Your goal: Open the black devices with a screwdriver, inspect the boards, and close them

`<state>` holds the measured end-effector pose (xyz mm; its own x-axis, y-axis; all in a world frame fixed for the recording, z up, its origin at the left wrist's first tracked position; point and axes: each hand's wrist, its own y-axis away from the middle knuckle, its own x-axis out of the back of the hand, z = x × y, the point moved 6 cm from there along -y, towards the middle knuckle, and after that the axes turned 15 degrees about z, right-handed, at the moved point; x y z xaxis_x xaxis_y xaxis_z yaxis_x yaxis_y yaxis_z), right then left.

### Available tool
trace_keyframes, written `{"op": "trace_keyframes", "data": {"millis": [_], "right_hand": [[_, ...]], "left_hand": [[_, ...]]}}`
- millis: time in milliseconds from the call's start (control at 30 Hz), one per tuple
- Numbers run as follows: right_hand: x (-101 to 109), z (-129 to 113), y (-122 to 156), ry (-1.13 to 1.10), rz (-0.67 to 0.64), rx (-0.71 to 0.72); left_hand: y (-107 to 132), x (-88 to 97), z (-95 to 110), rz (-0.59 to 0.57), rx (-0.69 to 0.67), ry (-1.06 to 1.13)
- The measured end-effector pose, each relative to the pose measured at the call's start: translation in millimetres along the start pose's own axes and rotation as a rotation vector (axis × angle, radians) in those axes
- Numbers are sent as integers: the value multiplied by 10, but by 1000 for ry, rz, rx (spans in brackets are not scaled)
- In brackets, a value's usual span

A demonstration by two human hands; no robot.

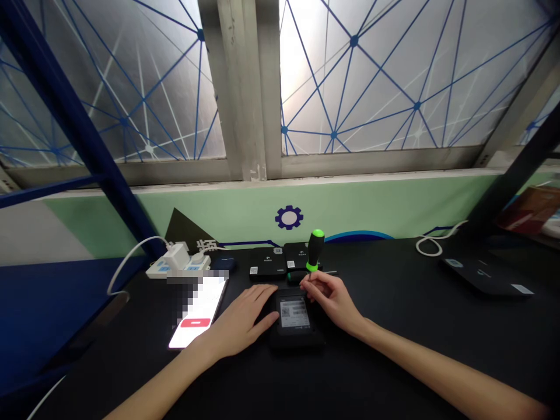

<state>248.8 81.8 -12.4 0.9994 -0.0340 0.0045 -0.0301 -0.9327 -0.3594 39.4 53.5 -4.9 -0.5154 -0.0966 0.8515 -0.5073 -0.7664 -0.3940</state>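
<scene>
Black flat device with a QR-code sticker on top sits near the front of the counter, right between both hands; the left hand lies at its 9 o'clock edge, fingers open and flat, tips touching the casing; the right hand comes in from about 3 o'clock, fingers pinched together near the device's top edge, and I can't tell if anything's between them; a screwdriver with a black-and-green handle sticks up at 12 o'clock, just past those fingers; two more black units sit at 11 o'clock, a lit phone at 9, a power strip further out at 10; honestly the upright screwdriver looks riskiest, since one nudge could tip and roll it; the device could also slide if the left hand eases off, and a slip that way might knock the phone.
</scene>
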Motion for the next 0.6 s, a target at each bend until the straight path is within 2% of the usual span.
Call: {"op": "trace_keyframes", "data": {"millis": [267, 600], "right_hand": [[51, 61, -39, -67, 98, -80], [8, -28, 10, -6, 7, 4]], "left_hand": [[-9, -6, 9, 0, 1, 1], [0, -12, -5, -8, -5, -12]]}}
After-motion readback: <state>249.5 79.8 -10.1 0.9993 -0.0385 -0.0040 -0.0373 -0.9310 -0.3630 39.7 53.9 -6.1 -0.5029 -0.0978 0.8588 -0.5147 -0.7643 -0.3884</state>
